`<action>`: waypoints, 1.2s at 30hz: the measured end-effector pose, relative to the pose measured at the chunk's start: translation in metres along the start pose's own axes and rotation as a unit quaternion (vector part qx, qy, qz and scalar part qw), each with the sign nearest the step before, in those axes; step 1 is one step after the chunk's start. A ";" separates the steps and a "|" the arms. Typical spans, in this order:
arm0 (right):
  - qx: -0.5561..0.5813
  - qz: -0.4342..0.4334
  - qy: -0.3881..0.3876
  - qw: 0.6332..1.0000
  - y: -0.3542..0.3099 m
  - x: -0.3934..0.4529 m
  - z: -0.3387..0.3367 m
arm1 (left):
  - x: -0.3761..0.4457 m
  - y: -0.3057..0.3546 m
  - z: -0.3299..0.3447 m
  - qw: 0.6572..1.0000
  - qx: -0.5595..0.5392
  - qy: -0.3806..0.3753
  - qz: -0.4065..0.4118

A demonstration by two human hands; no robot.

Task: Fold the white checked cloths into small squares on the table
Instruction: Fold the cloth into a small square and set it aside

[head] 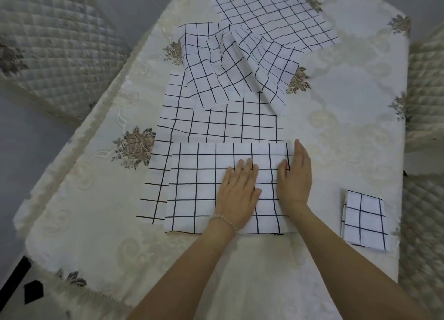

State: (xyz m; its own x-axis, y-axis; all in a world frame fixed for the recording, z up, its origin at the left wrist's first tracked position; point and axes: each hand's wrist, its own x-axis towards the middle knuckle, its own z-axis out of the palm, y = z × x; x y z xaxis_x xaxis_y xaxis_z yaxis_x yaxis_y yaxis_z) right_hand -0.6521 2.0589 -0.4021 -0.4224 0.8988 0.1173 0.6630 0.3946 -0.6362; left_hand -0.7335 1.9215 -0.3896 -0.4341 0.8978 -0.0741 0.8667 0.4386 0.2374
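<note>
Both hands lie flat with straight fingers, left hand (237, 187) and right hand (294, 175) pressing the half-folded white checked cloth (197, 190) at the cream floral desk's (336, 118) near edge, seemingly to set its crease; one finished small folded square (365, 220) waits right.

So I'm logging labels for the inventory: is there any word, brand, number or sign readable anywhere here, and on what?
None: no readable text anywhere.
Checked cloths: only black grid lines.
Folded square: the same grid.
Tablecloth: only flower patterns.
</note>
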 end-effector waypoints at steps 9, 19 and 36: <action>0.008 0.018 -0.003 1.000 0.000 -0.001 0.001 | -0.066 -0.122 -0.013 0.993 0.019 0.019 -0.112; -0.077 -0.065 -0.040 0.994 -0.047 -0.023 0.009 | -0.067 -0.121 -0.016 0.993 0.024 0.030 -0.115; -0.196 -0.064 -0.149 0.967 0.023 -0.056 -0.021 | -0.067 -0.122 -0.013 0.993 0.035 0.029 -0.109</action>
State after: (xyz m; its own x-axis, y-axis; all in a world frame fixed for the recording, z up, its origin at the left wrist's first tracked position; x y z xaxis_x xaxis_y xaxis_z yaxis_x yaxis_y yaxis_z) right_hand -0.5997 2.0216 -0.4076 -0.6376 0.7657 -0.0850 0.7518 0.5942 -0.2859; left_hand -0.8137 1.8074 -0.4012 -0.6256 0.7779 -0.0593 0.7642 0.6263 0.1540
